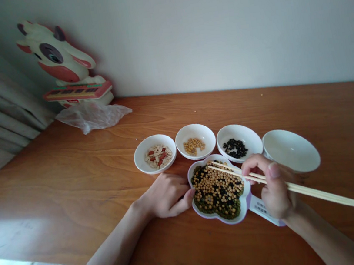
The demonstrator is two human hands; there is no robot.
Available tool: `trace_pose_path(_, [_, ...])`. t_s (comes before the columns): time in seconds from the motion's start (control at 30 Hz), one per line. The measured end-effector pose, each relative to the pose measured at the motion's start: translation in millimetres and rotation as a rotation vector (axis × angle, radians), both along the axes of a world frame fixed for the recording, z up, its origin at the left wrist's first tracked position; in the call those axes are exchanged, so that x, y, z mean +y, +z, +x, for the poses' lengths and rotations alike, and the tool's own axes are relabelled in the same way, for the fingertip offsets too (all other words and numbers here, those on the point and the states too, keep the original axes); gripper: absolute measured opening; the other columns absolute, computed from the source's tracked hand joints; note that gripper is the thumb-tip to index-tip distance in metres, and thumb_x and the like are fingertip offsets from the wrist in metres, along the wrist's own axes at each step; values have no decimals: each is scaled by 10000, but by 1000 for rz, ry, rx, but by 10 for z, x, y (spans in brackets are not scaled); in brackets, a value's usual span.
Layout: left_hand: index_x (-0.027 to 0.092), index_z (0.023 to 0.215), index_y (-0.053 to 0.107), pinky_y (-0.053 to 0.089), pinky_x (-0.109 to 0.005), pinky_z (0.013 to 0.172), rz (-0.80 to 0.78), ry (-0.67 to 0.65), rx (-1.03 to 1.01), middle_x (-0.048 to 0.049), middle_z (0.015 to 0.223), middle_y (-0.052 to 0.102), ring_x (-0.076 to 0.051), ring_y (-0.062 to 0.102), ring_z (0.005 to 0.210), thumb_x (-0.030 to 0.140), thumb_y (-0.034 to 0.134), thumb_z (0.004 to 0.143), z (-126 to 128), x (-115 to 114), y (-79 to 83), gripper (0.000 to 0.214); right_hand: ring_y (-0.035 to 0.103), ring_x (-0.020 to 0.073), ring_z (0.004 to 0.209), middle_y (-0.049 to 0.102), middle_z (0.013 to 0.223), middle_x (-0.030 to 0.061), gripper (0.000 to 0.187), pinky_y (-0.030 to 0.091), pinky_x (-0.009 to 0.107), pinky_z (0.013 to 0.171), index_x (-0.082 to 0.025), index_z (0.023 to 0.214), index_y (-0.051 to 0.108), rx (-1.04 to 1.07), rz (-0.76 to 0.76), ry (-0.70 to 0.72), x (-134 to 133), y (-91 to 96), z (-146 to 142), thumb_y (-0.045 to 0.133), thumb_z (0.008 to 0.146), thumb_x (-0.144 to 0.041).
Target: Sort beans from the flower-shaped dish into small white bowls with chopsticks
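A flower-shaped white dish full of mixed yellow, green and black beans sits on the wooden table in front of me. My left hand rests against the dish's left rim, fingers curled loosely with nothing in them. My right hand grips a pair of wooden chopsticks, whose tips reach over the top of the bean pile. Behind the dish stand a bowl of peanuts and pale seeds, a bowl of yellow beans, a bowl of black beans and an empty bowl.
A cartoon cow toy with a small keyboard stands at the back left by the wall, with a crumpled clear plastic bag in front of it. A printed paper slip lies under my right hand. Curtains hang at the left.
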State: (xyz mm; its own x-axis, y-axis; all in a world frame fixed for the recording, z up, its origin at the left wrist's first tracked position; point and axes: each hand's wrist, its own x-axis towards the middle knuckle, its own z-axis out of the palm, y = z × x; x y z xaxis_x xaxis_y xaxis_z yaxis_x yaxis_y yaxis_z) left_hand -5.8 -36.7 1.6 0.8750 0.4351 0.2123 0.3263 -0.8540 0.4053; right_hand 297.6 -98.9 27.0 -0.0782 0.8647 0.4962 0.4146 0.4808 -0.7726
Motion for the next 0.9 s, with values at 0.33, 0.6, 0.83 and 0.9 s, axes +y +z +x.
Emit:
trace_pose_path(0.33, [195,704,574,349,-371,609,2,5,9,-59,696,651,-174,547,604,341,342,1160,-7,-15,-18,532,516,136,571,536,661,-21,584,371,303,567,-235,918,683,-55,-76,-11,4,23,-21,241,1177,-514])
trace_pose_path(0.6, [196,709,584,368,-368,612,0,7,13,-56,702,658,-173,560,608,330,356,1155,-15,-11,-17,519,534,145,593,559,656,-16,576,382,295,566,-240,941,697,-55,-82,-16,-6,6,-1,244,1180,-502])
trace_pose_path(0.83, [194,708,580,375,-349,607,-3,9,1,-60,707,660,-169,567,608,333,361,1156,-16,-11,-15,519,536,147,590,581,669,-11,546,395,300,573,-233,927,701,-51,-76,-9,2,4,-3,281,1181,-471])
trace_pose_path(0.9, [195,706,575,374,-345,607,-4,6,-2,-60,708,658,-167,563,605,335,359,1157,-16,-10,-19,519,542,147,595,594,677,-8,530,402,302,578,-231,922,703,-44,-77,-8,6,8,-4,298,1180,-455])
